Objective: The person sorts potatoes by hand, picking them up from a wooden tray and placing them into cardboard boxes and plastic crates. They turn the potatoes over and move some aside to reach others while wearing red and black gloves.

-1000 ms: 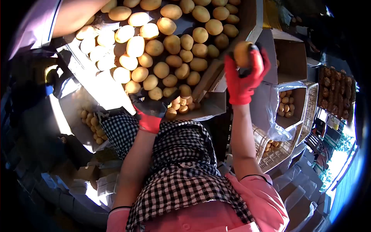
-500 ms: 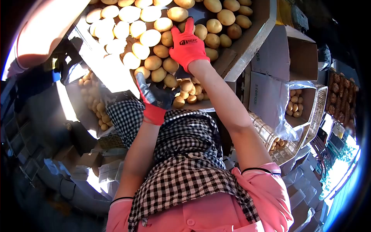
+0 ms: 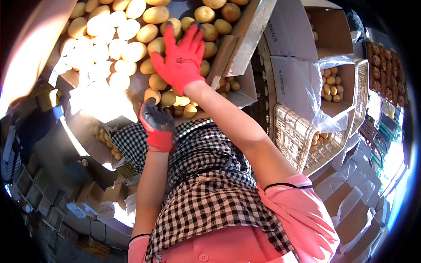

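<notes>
My right hand [image 3: 182,61], in a red glove with dark fingertips, lies with fingers spread on top of potatoes [image 3: 155,15] on the sorting tray. Its fingertips touch potatoes near the tray's right side. Below it, my left hand [image 3: 157,122], in a red glove with a dark palm, is close to my apron with its fingers curled in. One potato [image 3: 152,95] sits right at its fingertips. Whether anything lies inside the curled fingers is hidden. More potatoes [image 3: 190,111] show between my hands, in a box under the tray's near edge.
A raised board [image 3: 252,39] borders the tray on the right. Beyond it stand cardboard boxes [image 3: 294,83] with plastic liners and potatoes, and a pale plastic crate [image 3: 291,136]. Another box of potatoes [image 3: 105,140] is at lower left. Strong sunlight washes out the tray's left part.
The view has shifted, and the tray appears further left and up. My right hand has spread its fingers over the potatoes. My left hand has drawn back towards my apron and curled.
</notes>
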`<state>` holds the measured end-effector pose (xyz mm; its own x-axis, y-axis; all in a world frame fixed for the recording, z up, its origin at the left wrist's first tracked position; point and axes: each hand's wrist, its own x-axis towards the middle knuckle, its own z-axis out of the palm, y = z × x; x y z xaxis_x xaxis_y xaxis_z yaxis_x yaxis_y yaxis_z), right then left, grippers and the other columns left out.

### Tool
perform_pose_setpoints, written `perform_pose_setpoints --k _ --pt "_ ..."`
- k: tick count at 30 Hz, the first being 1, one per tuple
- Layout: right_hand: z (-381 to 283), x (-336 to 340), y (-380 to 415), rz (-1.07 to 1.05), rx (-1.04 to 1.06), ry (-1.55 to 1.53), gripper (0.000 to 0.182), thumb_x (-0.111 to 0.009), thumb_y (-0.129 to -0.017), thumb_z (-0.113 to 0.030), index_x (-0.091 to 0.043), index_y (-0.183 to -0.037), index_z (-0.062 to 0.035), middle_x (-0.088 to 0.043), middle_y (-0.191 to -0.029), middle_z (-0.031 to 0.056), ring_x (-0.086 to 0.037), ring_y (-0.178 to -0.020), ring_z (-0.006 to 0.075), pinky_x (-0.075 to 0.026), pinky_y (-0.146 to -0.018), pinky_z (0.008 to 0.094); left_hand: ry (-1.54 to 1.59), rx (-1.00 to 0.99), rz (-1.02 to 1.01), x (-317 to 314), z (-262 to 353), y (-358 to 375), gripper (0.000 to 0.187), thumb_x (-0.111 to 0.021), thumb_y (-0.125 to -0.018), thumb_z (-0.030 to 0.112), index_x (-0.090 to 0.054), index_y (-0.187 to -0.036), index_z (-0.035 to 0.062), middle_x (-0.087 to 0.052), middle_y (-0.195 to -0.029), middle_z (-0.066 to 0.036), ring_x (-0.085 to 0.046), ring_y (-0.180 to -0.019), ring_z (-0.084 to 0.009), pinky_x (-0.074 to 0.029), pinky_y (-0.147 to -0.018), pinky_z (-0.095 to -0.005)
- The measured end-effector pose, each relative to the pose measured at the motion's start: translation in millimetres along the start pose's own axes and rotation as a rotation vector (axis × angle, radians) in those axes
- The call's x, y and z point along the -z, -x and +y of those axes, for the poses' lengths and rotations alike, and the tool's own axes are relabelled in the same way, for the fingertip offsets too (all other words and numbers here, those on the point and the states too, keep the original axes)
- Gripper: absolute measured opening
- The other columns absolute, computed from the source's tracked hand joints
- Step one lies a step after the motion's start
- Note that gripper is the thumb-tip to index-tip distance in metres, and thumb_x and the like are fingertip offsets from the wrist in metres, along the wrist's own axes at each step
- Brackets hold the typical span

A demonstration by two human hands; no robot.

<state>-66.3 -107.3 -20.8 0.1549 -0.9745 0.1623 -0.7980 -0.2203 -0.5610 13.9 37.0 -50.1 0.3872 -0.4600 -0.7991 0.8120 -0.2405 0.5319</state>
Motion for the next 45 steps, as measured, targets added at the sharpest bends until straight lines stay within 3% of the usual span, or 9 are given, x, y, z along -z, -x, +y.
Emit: perform_pose_setpoints --k 13,20,22,23,26,27,30,31,45 --pt "103.2 17.9 185.2 -0.221 0.254 -0.081 0.058 -0.068 -0.073 -0.025 -0.055 -0.128 -0.0107 -0.051 -0.132 0.0184 -0.050 -0.121 0.0414 -0.040 -0.104 0.0558 0.187 0.421 -0.452 -7.7 46.4 -48.1 0.075 -0.063 -0.086 0.045 -0.037 -0.143 0.0039 -0.031 -0.150 -0.022 -0.028 -0.138 -0.0417 -0.026 -0.110 -0.0679" --pt "77.6 -132.9 208.4 -1.043 -0.193 -0.337 0.033 -0.051 -0.088 -0.018 -0.058 -0.119 -0.0087 -0.057 -0.125 0.0126 -0.057 -0.114 0.0302 -0.046 -0.098 0.0405 -0.035 0.370 -0.064 32.2 80.7 -128.6 0.051 -0.054 -0.092 0.019 -0.040 -0.135 -0.0027 -0.048 -0.130 -0.016 -0.049 -0.113 -0.0166 -0.046 -0.093 -0.0348" --pt "106.3 -162.4 225.9 -0.767 -0.115 -0.505 0.034 -0.051 -0.088 -0.019 -0.057 -0.119 -0.0079 -0.057 -0.124 0.0136 -0.058 -0.112 0.0287 -0.047 -0.095 0.0399 0.545 0.827 0.060 23.9 92.6 -120.5 0.043 -0.053 -0.090 0.014 -0.045 -0.129 -0.0023 -0.050 -0.119 -0.013 -0.050 -0.106 -0.0163 -0.046 -0.088 -0.0312" --pt "120.8 -179.7 228.4 -0.817 -0.509 -0.892 0.036 -0.052 -0.087 -0.019 -0.055 -0.121 -0.0081 -0.057 -0.125 0.0124 -0.058 -0.110 0.0306 -0.047 -0.094 0.0407 0.449 0.731 -0.067 37.5 95.5 -128.2 0.035 -0.055 -0.088 0.011 -0.049 -0.120 0.0002 -0.049 -0.108 -0.009 -0.050 -0.099 -0.0158 -0.046 -0.084 -0.0294" --pt "168.9 -90.8 170.1 -0.568 0.471 0.047 0.024 -0.051 -0.088 -0.025 -0.060 -0.104 -0.0103 -0.062 -0.111 0.0112 -0.060 -0.103 0.0274 -0.045 -0.093 0.0332 0.252 0.542 0.071 48.7 94.2 -147.4 0.028 -0.056 -0.088 0.011 -0.050 -0.115 0.0032 -0.047 -0.102 -0.006 -0.049 -0.096 -0.0174 -0.045 -0.084 -0.0311" --pt "185.0 -88.8 170.1 -0.664 -0.321 -0.536 0.024 -0.053 -0.086 -0.024 -0.063 -0.101 -0.0081 -0.065 -0.107 0.0121 -0.061 -0.104 0.0292 -0.046 -0.093 0.0335 0.503 0.663 0.042 49.5 89.4 -143.7 0.027 -0.052 -0.092 0.016 -0.050 -0.115 0.0023 -0.047 -0.102 -0.006 -0.048 -0.100 -0.0204 -0.045 -0.087 -0.0372" --pt "224.4 -24.0 145.2 -0.554 0.174 0.507 0.033 -0.051 -0.086 -0.021 -0.067 -0.110 -0.0056 -0.063 -0.116 0.0123 -0.052 -0.119 0.0320 -0.036 -0.105 0.0498 0.292 0.661 -0.197 26.2 87.3 -106.8 0.046 -0.050 -0.095 0.030 -0.046 -0.129 0.0000 -0.052 -0.123 -0.012 -0.049 -0.112 -0.0251 -0.043 -0.093 -0.0477" --pt "241.1 -16.5 151.2 -0.698 0.033 0.525 0.030 -0.050 -0.090 -0.022 -0.065 -0.112 -0.0077 -0.057 -0.125 0.0156 -0.045 -0.126 0.0339 -0.032 -0.108 0.0512 0.445 0.726 -0.081 94.4 114.0 -182.4 0.077 -0.047 -0.091 0.037 -0.021 -0.151 -0.0030 -0.017 -0.156 -0.024 -0.036 -0.123 -0.0308 -0.037 -0.098 -0.0487" --pt "157.3 87.3 191.7 -0.575 0.041 0.124 0.031 -0.059 -0.086 -0.033 -0.063 -0.108 -0.0107 -0.063 -0.108 0.0103 -0.059 -0.105 0.0309 -0.037 -0.106 0.0487 -0.033 -0.001 -0.119 -0.4 23.8 -89.2 0.052 -0.044 -0.095 0.041 -0.051 -0.131 0.0044 -0.051 -0.134 -0.016 -0.045 -0.126 -0.0373 -0.039 -0.101 -0.0639"
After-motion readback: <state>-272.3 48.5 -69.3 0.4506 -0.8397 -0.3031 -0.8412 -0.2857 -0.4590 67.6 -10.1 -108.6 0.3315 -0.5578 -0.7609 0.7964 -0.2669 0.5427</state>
